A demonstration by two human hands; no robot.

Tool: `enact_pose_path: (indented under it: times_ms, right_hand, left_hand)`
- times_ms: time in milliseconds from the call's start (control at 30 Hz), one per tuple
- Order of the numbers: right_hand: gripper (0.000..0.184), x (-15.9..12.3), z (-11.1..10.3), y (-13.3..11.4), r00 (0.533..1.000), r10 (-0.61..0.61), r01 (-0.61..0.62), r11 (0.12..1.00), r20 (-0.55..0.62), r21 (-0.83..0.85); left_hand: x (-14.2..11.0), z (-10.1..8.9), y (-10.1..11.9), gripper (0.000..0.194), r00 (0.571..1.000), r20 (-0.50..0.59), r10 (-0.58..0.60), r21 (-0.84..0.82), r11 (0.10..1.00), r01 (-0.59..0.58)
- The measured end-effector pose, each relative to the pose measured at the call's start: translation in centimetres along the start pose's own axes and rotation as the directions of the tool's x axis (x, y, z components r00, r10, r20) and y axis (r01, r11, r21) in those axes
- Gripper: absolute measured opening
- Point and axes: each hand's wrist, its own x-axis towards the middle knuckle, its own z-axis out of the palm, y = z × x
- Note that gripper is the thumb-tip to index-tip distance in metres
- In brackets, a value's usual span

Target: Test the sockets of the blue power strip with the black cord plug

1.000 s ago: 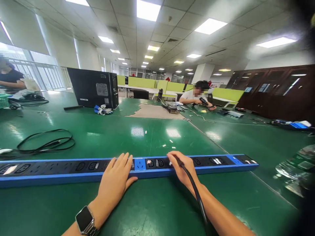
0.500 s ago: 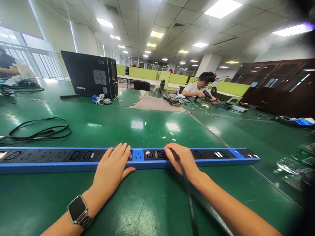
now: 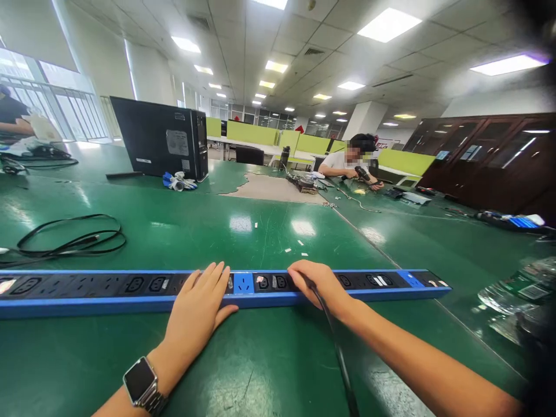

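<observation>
A long blue and black power strip lies across the green table, with rows of sockets facing up. My left hand rests flat on it left of the blue socket, fingers stretched out and thumb along the near edge. A watch is on that wrist. Right of the blue socket, my right hand is closed over the strip around the end of a black power cord. The cord runs down toward the bottom edge of the view. Its plug end is hidden under my fingers, so how far it sits in a socket cannot be seen.
A coiled black cable lies at left. Behind it stand a black computer case and blue-white gloves. Across the table a person holds a dark tool. Clear plastic packaging lies at right; paper scraps lie beyond the strip.
The view has tilted slightly, so the table and strip appear a little lower. Both hands keep their places on the strip, and the cord's lower part has swung slightly right.
</observation>
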Motion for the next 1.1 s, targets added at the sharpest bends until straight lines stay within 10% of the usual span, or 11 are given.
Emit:
enact_pose_path:
  times_ms: [100,267,367,533,833,967,1100]
  right_hand:
    - [0.032,-0.3,0.4,-0.5,0.993,-0.075,0.079,0.996,0.093,-0.038]
    - [0.028,-1.7,1.7,-0.5,0.993,0.021,-0.019,1.0,-0.118,0.011]
    - [0.034,-2.3,1.1,0.1,0.999,-0.01,0.011,1.0,0.051,-0.012]
    - [0.087,-3.9,0.3,1.3,0.984,0.12,-0.096,0.98,0.133,-0.174]
    - [0.062,-5.2,2.2,2.3,0.986,0.149,-0.166,0.916,-0.075,-0.364]
    - [0.071,-5.1,2.1,2.2,0.981,0.188,-0.189,0.908,-0.039,-0.373]
    - [0.079,-5.1,2.2,2.3,0.97,0.24,-0.234,0.901,-0.03,-0.366]
  left_hand:
    - [0.1,0.1,0.0,0.056,1.0,-0.008,0.005,0.014,1.0,-0.005]
    - [0.0,0.0,-0.2,0.057,1.0,0.026,0.008,0.012,1.0,-0.008]
    - [0.0,-0.6,0.3,0.062,0.996,0.081,-0.037,-0.035,0.999,0.04]
    - [2.3,-1.3,4.9,0.07,0.99,0.14,-0.028,-0.257,0.964,0.063]
    - [11.4,0.3,12.1,0.028,0.99,0.137,0.016,-0.517,0.854,0.057]
    - [12.7,-1.3,10.9,0.027,0.938,-0.144,-0.314,-0.689,0.712,0.132]
    - [8.1,-3.0,4.0,0.035,0.92,-0.126,-0.372,-0.626,0.749,0.217]
